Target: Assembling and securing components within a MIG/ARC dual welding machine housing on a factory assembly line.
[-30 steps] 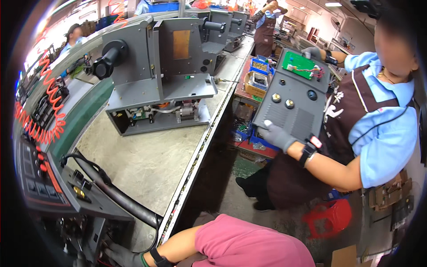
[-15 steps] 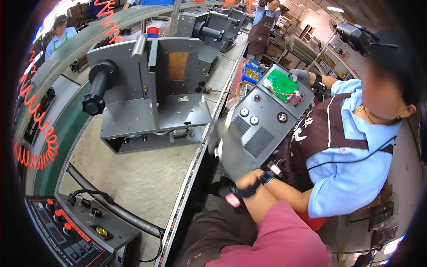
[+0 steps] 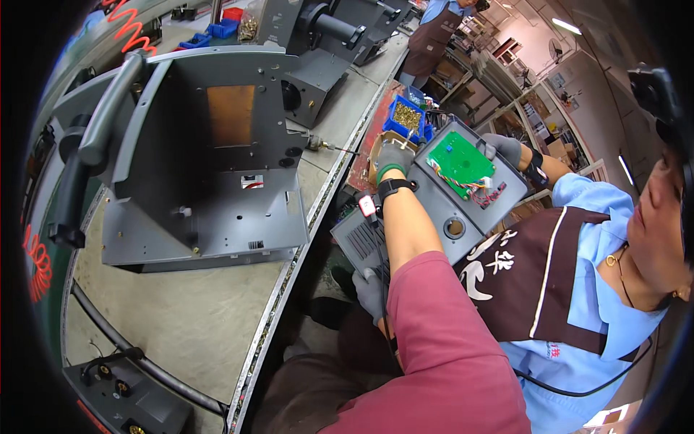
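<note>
My right hand, in a grey glove with a green cuff, reaches over a small cardboard box beyond the grey panel. Its fingertips are too indistinct to show a grip. Beside that hand stands a blue bin of small brass-coloured parts. A co-worker at the right supports the grey metal panel, which carries a green circuit board with bundled wires. One gloved co-worker's hand is at its far edge, another at its lower edge. My left hand is out of view.
A large grey metal housing stands on the workbench at left, with a tool beside it. A thick black cable runs along the bench to a grey unit. Another housing stands farther back.
My right hand has moved away from in front of the panel, up to the cardboard box. The view has shifted, and the panel sits at a different angle in the co-worker's hands.
</note>
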Motion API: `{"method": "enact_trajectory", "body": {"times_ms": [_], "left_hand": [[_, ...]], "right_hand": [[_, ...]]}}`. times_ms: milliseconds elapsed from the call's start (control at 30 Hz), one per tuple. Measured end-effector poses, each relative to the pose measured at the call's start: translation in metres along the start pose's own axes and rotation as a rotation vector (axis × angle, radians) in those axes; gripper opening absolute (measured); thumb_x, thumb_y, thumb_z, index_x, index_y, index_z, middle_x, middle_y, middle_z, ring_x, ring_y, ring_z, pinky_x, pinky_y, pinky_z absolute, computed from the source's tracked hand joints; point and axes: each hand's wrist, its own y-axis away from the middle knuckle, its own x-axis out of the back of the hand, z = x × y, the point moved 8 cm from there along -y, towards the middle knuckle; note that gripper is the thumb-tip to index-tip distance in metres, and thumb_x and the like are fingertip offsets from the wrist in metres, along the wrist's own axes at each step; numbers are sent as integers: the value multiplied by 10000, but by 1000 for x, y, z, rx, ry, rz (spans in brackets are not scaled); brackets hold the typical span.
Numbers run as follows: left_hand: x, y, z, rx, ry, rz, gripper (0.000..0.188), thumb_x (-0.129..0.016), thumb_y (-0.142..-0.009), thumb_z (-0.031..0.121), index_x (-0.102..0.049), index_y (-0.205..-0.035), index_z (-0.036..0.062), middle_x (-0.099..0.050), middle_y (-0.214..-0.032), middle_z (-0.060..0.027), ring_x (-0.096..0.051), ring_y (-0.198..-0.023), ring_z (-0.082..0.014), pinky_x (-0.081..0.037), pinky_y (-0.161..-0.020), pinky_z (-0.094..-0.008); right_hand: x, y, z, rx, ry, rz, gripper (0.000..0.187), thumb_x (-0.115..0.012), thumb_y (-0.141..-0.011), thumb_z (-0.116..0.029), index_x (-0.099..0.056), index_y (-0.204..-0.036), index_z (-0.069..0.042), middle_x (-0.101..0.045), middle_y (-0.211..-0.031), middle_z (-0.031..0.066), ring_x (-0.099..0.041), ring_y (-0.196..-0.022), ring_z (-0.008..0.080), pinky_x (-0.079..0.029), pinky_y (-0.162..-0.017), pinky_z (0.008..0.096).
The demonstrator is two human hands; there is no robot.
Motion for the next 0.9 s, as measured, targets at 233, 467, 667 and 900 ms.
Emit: {"method": "enact_trajectory", "body": {"times_ms": [233,467,667,900], "left_hand": [[-15,-33,57,9,216,-177,373,-454,-923,218,-471,-1266,71,-563,-1005,-155,-543,-794,-253,-451,-685,-351],[-44,-71,118,20,438,-326,325,-468,-912,203,-510,-1199,56,-549,-905,-116,-493,-715,-203,-407,-624,-317],[-55,-98,181,4,618,-501,288,-480,-902,190,-543,-1142,43,-537,-818,-82,-450,-647,-160,-369,-573,-287],[-60,-113,230,35,796,-677,252,-493,-891,175,-582,-1076,27,-523,-718,-43,-400,-568,-110,-325,-512,-252]], "right_hand": [[-106,-28,112,-1029,-1206,169,479,-602,-799,-214,-479,-1226,-34,-568,-1227,93,-594,-1052,310,-484,-851,405],[-204,-85,215,-1068,-1006,134,299,-531,-869,-253,-650,-1058,-54,-626,-1134,138,-632,-991,254,-511,-772,350],[-232,-107,286,-758,-181,-96,327,-572,-822,-229,-641,-1086,-49,-629,-1137,112,-616,-1023,259,-508,-775,355],[-162,-45,268,-849,-723,237,476,-681,-732,-387,-636,-1072,-56,-639,-1048,196,-600,-1014,355,-465,-871,433]]}}
